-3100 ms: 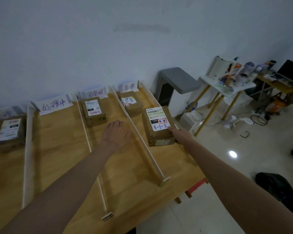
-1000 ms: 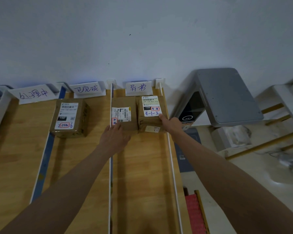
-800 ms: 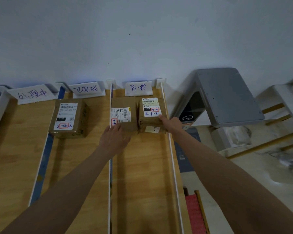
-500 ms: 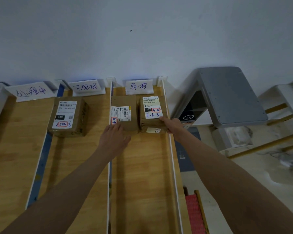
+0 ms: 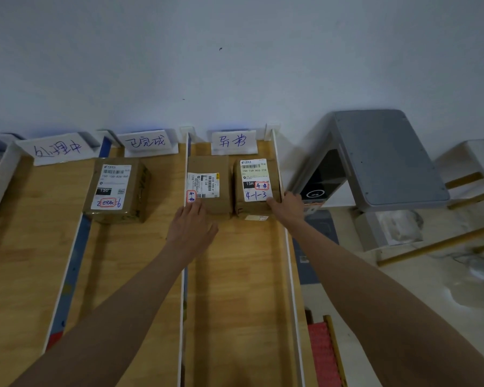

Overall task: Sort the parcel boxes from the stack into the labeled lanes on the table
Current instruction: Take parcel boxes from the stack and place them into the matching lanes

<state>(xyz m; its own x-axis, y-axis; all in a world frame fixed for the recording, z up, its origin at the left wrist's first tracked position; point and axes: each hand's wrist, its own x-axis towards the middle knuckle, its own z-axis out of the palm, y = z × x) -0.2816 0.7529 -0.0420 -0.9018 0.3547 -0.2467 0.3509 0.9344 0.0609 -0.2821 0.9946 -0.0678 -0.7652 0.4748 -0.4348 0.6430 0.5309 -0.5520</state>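
A brown parcel box marked "4-1-3" (image 5: 256,185) stands at the far end of the rightmost lane, under the lane's paper sign (image 5: 233,141). My right hand (image 5: 287,206) grips its near right corner, thumb on top. A second brown box (image 5: 208,182) sits beside it on the left in the same lane. My left hand (image 5: 192,226) lies flat with straight fingers, fingertips touching that box's near edge. Another labelled box (image 5: 116,188) sits in the lane to the left.
White divider rails (image 5: 185,247) split the wooden table (image 5: 235,303) into lanes, each with a handwritten sign at the wall. A grey machine (image 5: 375,160) stands right of the table. A red mat (image 5: 323,356) lies on the floor below.
My right hand carried the "4-1-3" box from mid-air over the right lane to the lane's far end beside the other box. My left hand moved up to that other box.
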